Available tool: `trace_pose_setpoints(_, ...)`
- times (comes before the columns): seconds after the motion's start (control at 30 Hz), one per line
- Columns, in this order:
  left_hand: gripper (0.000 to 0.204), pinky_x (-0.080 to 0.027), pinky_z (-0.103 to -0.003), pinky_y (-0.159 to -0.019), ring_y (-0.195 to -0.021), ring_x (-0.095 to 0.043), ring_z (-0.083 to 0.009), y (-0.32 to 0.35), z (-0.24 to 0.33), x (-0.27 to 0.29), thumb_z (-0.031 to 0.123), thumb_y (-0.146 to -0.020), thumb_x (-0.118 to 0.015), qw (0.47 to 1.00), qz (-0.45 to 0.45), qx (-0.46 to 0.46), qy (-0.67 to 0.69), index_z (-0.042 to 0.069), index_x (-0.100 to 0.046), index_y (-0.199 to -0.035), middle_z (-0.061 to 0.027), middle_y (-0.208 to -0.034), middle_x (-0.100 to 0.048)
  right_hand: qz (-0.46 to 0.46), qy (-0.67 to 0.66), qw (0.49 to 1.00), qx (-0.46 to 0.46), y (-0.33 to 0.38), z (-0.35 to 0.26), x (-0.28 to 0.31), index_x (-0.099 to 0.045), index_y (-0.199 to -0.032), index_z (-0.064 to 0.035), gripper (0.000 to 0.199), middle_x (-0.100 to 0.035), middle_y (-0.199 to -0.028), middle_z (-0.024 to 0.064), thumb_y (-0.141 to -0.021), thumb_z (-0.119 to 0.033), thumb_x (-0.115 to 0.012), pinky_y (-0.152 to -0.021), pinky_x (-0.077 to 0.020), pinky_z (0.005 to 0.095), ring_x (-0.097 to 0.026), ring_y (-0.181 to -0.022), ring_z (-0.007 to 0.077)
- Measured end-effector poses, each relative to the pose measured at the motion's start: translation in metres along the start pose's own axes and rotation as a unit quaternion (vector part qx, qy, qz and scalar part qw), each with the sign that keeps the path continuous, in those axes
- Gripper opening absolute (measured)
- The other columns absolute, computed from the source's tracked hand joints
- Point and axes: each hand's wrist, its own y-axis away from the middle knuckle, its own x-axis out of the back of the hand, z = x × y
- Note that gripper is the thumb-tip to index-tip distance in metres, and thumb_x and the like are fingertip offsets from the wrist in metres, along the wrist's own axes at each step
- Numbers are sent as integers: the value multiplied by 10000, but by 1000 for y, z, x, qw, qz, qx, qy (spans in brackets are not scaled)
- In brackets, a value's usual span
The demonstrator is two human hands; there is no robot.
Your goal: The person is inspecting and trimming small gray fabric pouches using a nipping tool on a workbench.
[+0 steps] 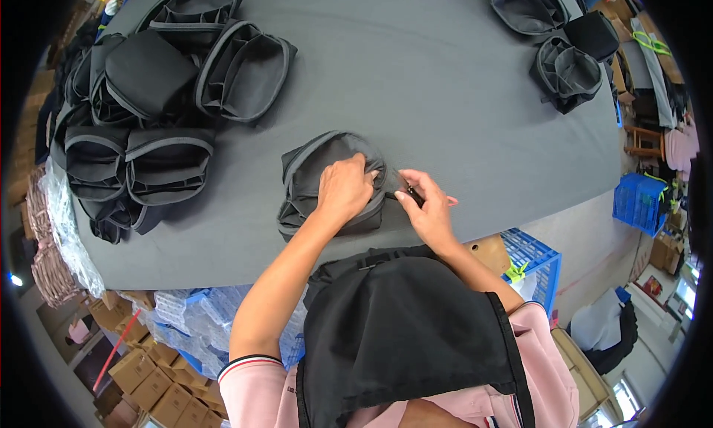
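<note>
Left hand [343, 188] pressed flat, fingers bent, on a dark grey fabric organiser pouch [316, 179] lying mid-table. Right hand [423, 205] just beside, pinching a small dark tool [413, 195] at the pouch's edge. Beneath, a grey felt-covered table [445, 94]; far left, piled matching grey pouches [148, 116]; lower right, a blue plastic crate [533, 259].

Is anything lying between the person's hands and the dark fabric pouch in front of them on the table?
No. The left hand rests directly on the dark fabric pouch, and the right hand pinches a small dark piece at its right edge. The other pouches are piled apart at the far left of the grey table.
</note>
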Motion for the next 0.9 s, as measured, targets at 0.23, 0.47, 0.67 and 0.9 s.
trace_pose_setpoints(0.23,284,-451,-463,-677,-732,-591,-406,-3,0,6,227,-765,-622,999,-17,27,23,-51,-566,-746,-241,-707,-600,-36,338,902,267,-10,-26,27,-592,-961,-79,243,-578,-747,59,-741,-142,-675,-553,-435,344,-568,-620,247)
trace_pose_setpoints(0.47,283,-457,-427,-671,-722,-603,-376,-2,-7,5,230,-729,-618,997,-14,28,73,-48,-613,-779,-208,-702,-619,-110,474,822,297,-21,-46,21,-604,-952,-90,238,-594,-735,50,-727,-128,-671,-569,-461,338,-591,-635,249)
trace_pose_setpoints(0.67,253,-479,-423,-745,-804,-623,-360,-2,-6,15,196,-732,-630,987,-56,77,133,-19,-653,-863,-201,-805,-646,-166,526,786,279,-26,-58,16,-614,-932,-94,216,-599,-720,45,-725,-118,-671,-568,-471,341,-593,-626,256)
trace_pose_setpoints(0.9,244,-481,-422,-742,-805,-629,-347,-6,-13,7,205,-752,-657,990,-60,60,115,-5,-664,-874,-192,-814,-652,-133,494,813,279,-21,-71,12,-612,-916,-108,206,-595,-704,41,-720,-113,-675,-573,-475,338,-592,-623,260)
